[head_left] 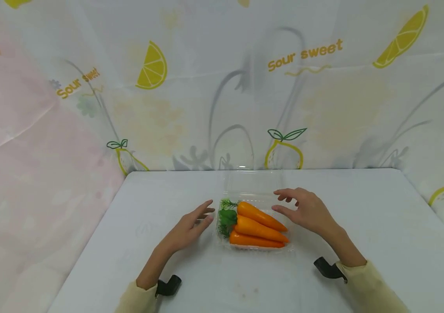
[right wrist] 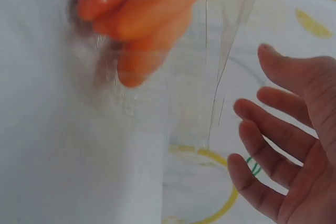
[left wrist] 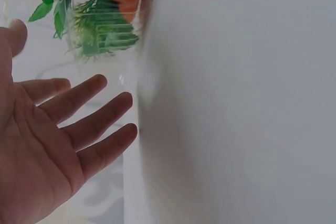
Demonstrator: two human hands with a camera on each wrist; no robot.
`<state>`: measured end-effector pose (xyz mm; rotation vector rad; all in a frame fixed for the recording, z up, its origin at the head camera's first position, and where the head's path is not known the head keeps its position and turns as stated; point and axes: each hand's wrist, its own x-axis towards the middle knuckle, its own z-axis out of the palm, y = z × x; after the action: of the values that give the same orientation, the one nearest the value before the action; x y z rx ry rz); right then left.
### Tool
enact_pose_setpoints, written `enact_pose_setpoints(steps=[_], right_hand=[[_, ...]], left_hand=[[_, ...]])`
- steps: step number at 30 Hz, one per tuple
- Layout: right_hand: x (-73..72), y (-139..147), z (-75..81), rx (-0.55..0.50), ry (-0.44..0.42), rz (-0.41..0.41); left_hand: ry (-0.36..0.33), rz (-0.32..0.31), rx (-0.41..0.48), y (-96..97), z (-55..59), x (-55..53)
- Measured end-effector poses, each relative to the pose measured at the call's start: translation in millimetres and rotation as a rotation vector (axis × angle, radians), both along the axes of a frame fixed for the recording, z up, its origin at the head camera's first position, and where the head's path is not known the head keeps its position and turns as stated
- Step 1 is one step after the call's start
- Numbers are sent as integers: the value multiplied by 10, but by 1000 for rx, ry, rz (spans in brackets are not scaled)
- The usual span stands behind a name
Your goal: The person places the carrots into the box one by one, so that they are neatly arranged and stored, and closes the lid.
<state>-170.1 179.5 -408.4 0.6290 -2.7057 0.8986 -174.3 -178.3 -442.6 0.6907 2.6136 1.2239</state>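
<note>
Three orange carrots [head_left: 260, 229] with green leafy tops [head_left: 226, 218] lie side by side in a clear plastic box [head_left: 255, 248]. Its transparent lid [head_left: 253, 181] stands open toward the back of the table. Just left of the leafy end is my left hand [head_left: 185, 230], fingers loosely extended and holding nothing; the left wrist view shows its fingertips apart from the box wall. On the other side, my right hand [head_left: 304, 211] hovers by the box's right back corner with thumb and fingers spread. Nothing lies between them.
The box rests on a white table [head_left: 159, 191]. A printed cloth [head_left: 206, 100] with lemon pictures hangs behind the table's back edge. Black wrist-camera mounts [head_left: 168, 285] sit at both sleeve cuffs.
</note>
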Motion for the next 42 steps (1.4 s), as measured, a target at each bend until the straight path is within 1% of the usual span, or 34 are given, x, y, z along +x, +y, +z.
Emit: enact_pose_setpoints(steps=[2,4,6,8,9,12,15,17,19,21,25,26,27,29,32,33,34,37,39,42], right_hand=[[-59,33,-12,-32,23,-52],[-122,57,-27,-56,31,-93],[-183,75,-46,-69,21,-125],[-242,86,-72,-74,4,-150],[-272,89,-88,-78,-6,-163],[-347,102,-142,-119,-31,-202],[-414,120,-198,-172,-55,-243],[-447,130,-228,-198,-87,-272],[-472,142,-254,-208,-142,-300],[-487,155,-273,-220,-220,-317],[-513,175,-300,-272,-369,-309],[-517,179,-306,-296,-396,-303],[-521,182,-312,-320,-415,-297],[-528,179,-315,-368,-440,-288],[-528,172,-310,-422,-448,-281],[-525,169,-305,-431,-446,-281],[-524,167,-302,-440,-444,-284],[-508,157,-297,-450,-419,-289],[-499,152,-308,-465,-393,-288],[-489,143,-329,-484,-335,-278]], left_hand=[[24,36,37,46,26,-97],[43,87,67,105,67,-204],[63,139,74,173,112,-316],[56,185,70,240,139,-429],[41,202,75,274,146,-483],[-35,247,115,368,151,-625],[-93,290,182,448,128,-721],[-114,315,231,487,99,-765],[-129,330,280,517,66,-797],[-152,350,321,540,36,-820],[-199,400,379,570,2,-843],[-208,406,390,573,-6,-849],[-222,408,396,584,40,-823],[-242,420,413,581,38,-827],[-261,424,420,575,38,-830],[-268,428,419,572,41,-829],[-270,434,425,560,-7,-857],[-276,422,439,538,1,-848],[-267,406,452,516,3,-844],[-219,369,465,482,6,-829]])
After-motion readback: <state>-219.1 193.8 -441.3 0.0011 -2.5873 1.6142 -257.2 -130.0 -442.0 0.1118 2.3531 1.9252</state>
